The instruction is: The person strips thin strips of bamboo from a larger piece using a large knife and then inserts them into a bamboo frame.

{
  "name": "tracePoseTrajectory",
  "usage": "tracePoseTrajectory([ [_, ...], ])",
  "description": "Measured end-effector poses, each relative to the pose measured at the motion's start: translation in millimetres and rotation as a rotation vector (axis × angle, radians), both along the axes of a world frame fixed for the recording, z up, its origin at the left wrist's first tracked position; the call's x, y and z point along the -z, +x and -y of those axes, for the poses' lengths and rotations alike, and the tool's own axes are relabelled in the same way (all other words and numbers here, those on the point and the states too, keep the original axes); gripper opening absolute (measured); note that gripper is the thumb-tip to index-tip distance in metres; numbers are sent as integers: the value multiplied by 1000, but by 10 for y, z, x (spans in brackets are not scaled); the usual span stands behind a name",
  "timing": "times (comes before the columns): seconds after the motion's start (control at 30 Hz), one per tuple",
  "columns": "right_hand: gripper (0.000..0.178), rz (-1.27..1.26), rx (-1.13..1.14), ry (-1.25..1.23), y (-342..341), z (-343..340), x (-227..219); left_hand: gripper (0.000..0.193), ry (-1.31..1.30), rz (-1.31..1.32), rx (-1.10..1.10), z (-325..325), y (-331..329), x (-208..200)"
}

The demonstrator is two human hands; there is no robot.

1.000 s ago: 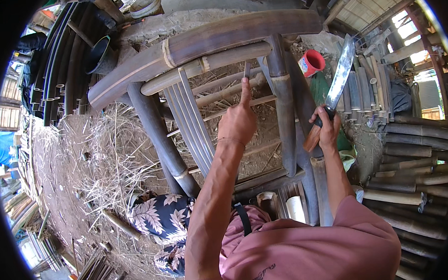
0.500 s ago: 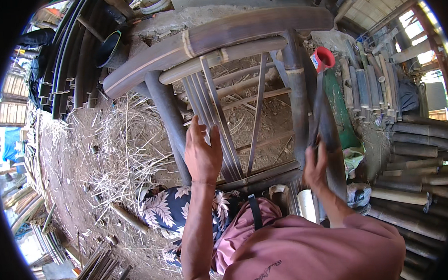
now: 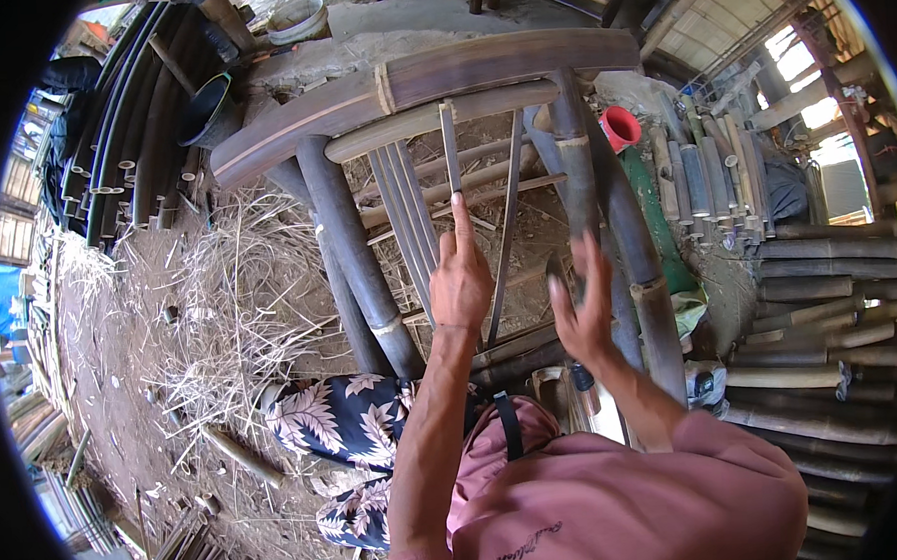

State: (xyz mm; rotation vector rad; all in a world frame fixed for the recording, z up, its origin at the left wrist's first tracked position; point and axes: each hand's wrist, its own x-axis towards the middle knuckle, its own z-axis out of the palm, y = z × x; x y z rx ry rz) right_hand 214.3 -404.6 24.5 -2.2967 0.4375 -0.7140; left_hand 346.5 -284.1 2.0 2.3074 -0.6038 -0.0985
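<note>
A dark bamboo chair-like frame (image 3: 351,254) stands in front of me. My left hand (image 3: 461,284) is closed around a narrow bamboo slat (image 3: 451,145), its index finger stretched along it. That slat's top meets the upper crossbar (image 3: 491,102); its lower part is hidden behind my hand. Several close-set slats (image 3: 402,192) lie left of it, and a single slat (image 3: 507,217) to its right. My right hand (image 3: 588,309), partly blurred, is raised near the right post with thumb and fingers apart. A dark handle (image 3: 581,377) shows below it; any blade is largely hidden.
Bamboo shavings (image 3: 244,289) litter the ground at left. A red container (image 3: 619,128) stands beyond the right post. Cut bamboo poles (image 3: 828,268) are stacked at right, long dark poles (image 3: 146,113) at far left. A dark bucket (image 3: 204,110) and a pale bucket (image 3: 298,20) sit behind.
My left hand has moved right and closed on the slat, whose top now sits farther right. My right hand has moved left and opened from the long dark blade it held.
</note>
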Motion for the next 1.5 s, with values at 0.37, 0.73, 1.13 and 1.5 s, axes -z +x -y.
tracePoseTrajectory([
  [0.37,59,285,-61,-260,1446,-93,-141,38,-185,-174,109,-25,-35,-28],
  [0.73,70,-545,165,-217,1742,293,-37,42,-5,-274,273,369,203,54],
  [1.13,83,-672,41,-285,1844,331,11,54,-6,-345,232,285,225,34],
  [1.5,19,-836,-431,-1641,1825,108,-79,52,-28,-277,108,84,171,-134],
])
